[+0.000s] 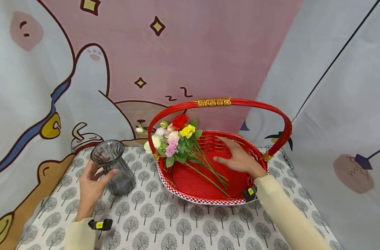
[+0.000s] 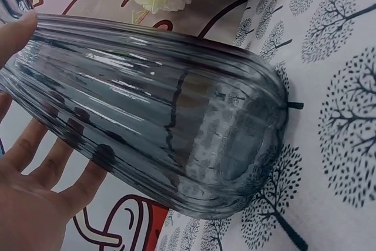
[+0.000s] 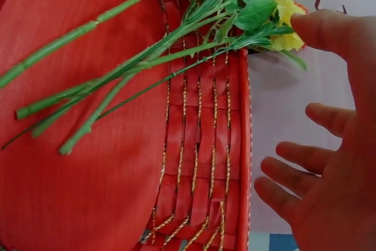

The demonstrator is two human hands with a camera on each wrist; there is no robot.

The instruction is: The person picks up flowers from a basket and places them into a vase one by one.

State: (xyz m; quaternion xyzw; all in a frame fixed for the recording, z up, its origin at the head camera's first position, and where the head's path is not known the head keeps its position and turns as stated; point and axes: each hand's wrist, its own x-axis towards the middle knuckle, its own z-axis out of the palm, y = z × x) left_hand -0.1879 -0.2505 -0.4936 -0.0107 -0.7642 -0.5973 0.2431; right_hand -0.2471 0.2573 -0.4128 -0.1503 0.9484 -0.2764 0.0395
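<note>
My left hand is around a ribbed, smoky-grey glass vase on the left side of the table. In the left wrist view, thumb and fingers lie on opposite sides of the vase's upper part. My right hand hovers over the red basket, its fingers spread and holding nothing. A bunch of flowers lies in the basket, blooms over the left rim and green stems across the floor. Red, yellow, pink, purple and white blooms show. The right wrist view has the stems left of the hand.
The basket's tall red handle, wrapped in gold at the top, arches over the flowers. A white cloth with grey trees covers the table. A pink and white cartoon curtain hangs behind and at both sides.
</note>
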